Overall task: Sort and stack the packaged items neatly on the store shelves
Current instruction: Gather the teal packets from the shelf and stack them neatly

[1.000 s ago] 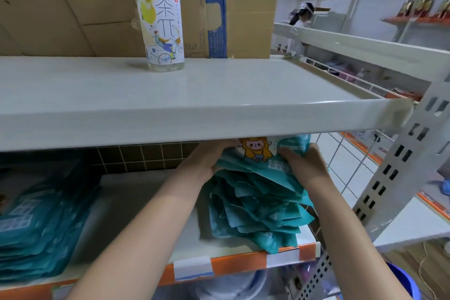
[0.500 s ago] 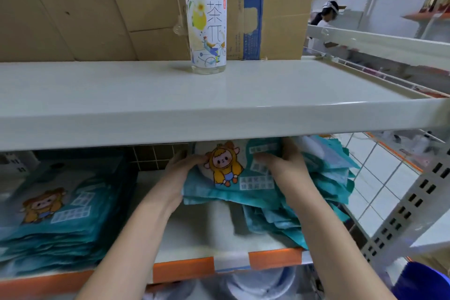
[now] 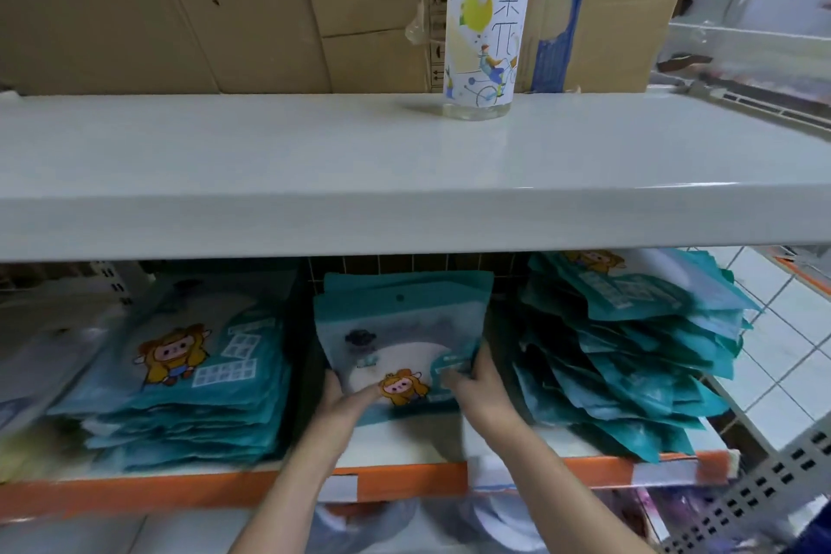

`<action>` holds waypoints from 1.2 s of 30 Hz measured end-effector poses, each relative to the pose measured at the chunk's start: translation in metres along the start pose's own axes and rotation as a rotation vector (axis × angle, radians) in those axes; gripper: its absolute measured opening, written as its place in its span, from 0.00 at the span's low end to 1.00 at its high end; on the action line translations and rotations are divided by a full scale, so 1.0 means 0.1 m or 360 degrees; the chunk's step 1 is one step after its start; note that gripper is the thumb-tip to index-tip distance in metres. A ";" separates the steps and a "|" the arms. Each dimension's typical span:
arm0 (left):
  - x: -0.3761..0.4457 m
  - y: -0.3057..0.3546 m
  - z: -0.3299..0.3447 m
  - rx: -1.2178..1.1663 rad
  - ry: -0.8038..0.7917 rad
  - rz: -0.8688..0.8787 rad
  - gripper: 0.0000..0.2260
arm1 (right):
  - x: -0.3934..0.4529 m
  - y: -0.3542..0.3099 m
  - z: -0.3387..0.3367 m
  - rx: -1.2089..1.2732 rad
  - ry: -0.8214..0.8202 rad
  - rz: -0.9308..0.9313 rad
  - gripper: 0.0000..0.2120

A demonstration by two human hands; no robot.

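At the centre of the frame, both hands hold a small bundle of flat teal plastic pouches with a cartoon monkey print (image 3: 400,337) on the lower shelf with the orange front strip (image 3: 404,484). The left hand (image 3: 346,403) pinches the near left corner and the right hand (image 3: 474,387) clasps the near right edge — a two-sided grip that likely squares the slippery packs. The bundle sits between a tidy teal stack at lower left (image 3: 189,378) and a splayed, leaning heap at right (image 3: 629,351), probably its source. A clear labelled drink bottle (image 3: 483,32) stands on the pale upper shelf (image 3: 270,175).
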State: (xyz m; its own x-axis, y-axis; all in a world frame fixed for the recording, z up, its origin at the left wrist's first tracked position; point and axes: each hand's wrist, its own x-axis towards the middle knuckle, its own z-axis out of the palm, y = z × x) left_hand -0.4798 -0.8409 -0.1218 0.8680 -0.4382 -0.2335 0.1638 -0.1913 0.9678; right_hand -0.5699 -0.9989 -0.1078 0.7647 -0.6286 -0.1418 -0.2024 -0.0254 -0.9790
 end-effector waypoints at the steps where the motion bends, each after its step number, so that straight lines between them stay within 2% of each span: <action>1: 0.02 -0.04 0.02 0.0008 -0.0018 0.0006 0.37 | 0.01 0.07 0.00 -0.0019 0.0002 0.0012 0.24; 3: 0.07 -0.10 0.07 0.0052 -0.0018 0.0014 0.36 | 0.00 0.17 -0.02 -0.0057 0.0002 0.0001 0.23; 7: 0.17 -0.09 0.08 0.0098 0.0058 0.0054 0.40 | 0.04 0.25 -0.03 -0.0060 -0.0005 -0.0052 0.23; 11: 0.30 -0.01 0.05 0.0073 0.0093 -0.0018 0.32 | 0.07 0.22 -0.01 -0.0052 0.0024 -0.0046 0.24; 12: 0.32 -0.01 0.04 0.0125 0.0114 -0.0088 0.33 | 0.08 0.23 0.01 -0.0122 0.0021 -0.0024 0.25; 14: 0.38 -0.05 0.03 0.0280 0.0102 -0.0224 0.39 | 0.09 0.28 0.04 -0.0338 0.0035 0.0018 0.25; 16: 0.39 -0.08 0.07 0.0360 0.0100 -0.0316 0.40 | 0.09 0.34 0.06 -0.0809 -0.0011 0.0013 0.27; 18: 0.34 -0.09 0.13 0.0420 0.0103 -0.0372 0.30 | 0.08 0.38 0.08 -0.1276 -0.0030 -0.0032 0.30; 19: 0.39 -0.16 0.14 0.0480 0.0106 -0.0381 0.26 | 0.07 0.40 0.10 -0.1339 -0.0008 -0.0059 0.32; 22: 0.38 -0.15 0.16 0.0607 0.0109 -0.0332 0.25 | 0.09 0.43 0.12 -0.1278 0.0051 -0.0058 0.35; 27: 0.45 -0.18 0.17 0.0684 0.0092 -0.0386 0.39 | 0.10 0.40 0.04 -0.1312 0.0037 -0.0046 0.25; 31: 0.51 -0.26 0.21 0.0707 0.0096 -0.0438 0.42 | 0.09 0.31 -0.01 -0.1457 0.0071 -0.0009 0.26; 34: 0.78 -0.46 0.26 0.0809 0.0215 -0.0318 0.52 | 0.06 0.08 -0.12 -0.1261 0.0034 -0.0088 0.26; 36: 0.76 -0.31 0.34 0.0907 0.0271 -0.0148 0.45 | 0.02 -0.15 -0.27 -0.1040 0.0080 -0.0216 0.22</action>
State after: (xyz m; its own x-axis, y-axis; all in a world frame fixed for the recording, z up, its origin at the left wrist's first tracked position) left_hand -0.4345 -0.8987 -0.1726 0.9327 -0.2592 -0.2507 0.0064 -0.6831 0.7303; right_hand -0.5823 -1.0208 -0.0891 0.7834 -0.6215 -0.0012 -0.4472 -0.5624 -0.6955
